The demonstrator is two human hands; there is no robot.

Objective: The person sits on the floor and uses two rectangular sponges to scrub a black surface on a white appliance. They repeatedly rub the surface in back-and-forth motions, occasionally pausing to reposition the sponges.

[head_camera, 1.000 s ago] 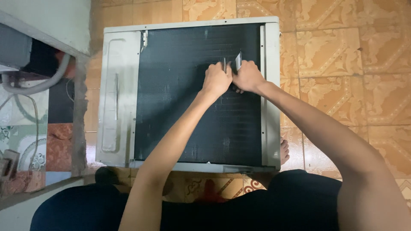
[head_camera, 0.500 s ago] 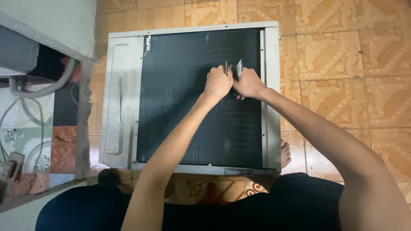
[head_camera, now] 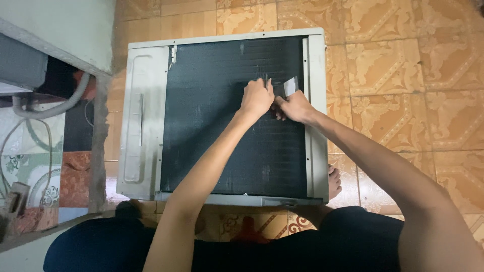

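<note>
A pale air-conditioner unit [head_camera: 146, 126] lies on the tiled floor [head_camera: 403, 60], its dark fin panel [head_camera: 222, 131] facing up. Both hands work at the panel's far right part, in nearly the same spot as a second ago; the view has only shifted slightly. The left hand [head_camera: 256, 98] is clenched over a thin tool, mostly hidden, pressed to the fins. The right hand [head_camera: 295, 107], touching it, pinches a small grey blade [head_camera: 291, 85] that juts up beside the right frame.
</note>
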